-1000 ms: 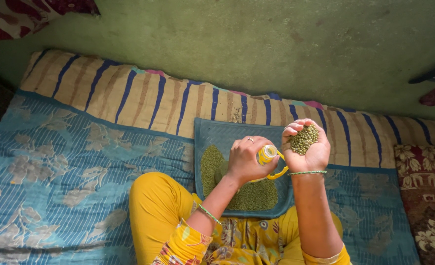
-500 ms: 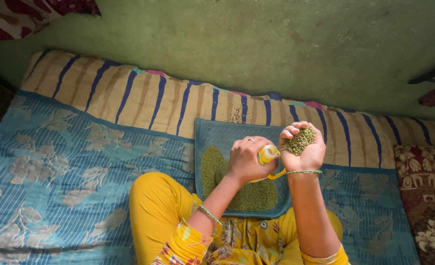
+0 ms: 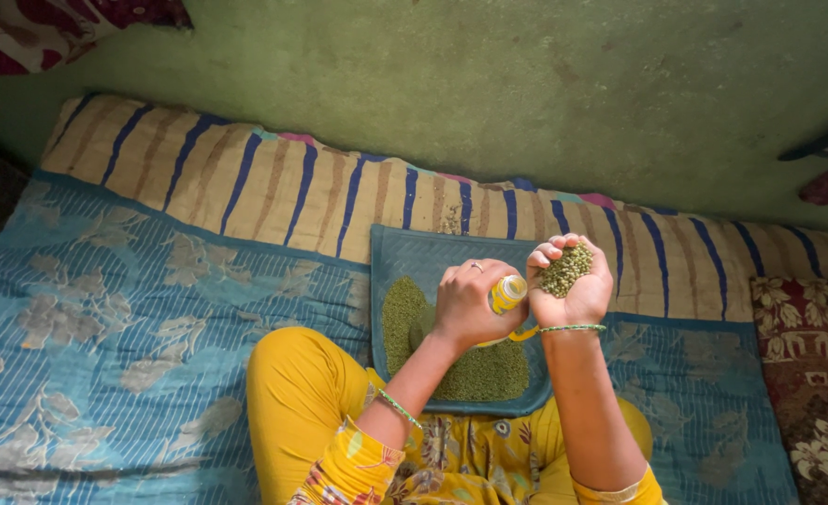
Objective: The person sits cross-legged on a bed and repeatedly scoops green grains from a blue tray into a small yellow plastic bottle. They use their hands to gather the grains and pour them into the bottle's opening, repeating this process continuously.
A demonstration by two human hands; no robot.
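Evidently the filling is only partly done: a broad heap of green lentils still lies on the blue tray, which sits on the bed at the near edge of the striped pillow, so much is left to move. The left hand is clenched around a small yellow bottle, mouth tipped toward the other palm. The right hand is cupped, fingers half curled, holding a handful of green lentils just beside the bottle's mouth. How full the bottle is I cannot tell.
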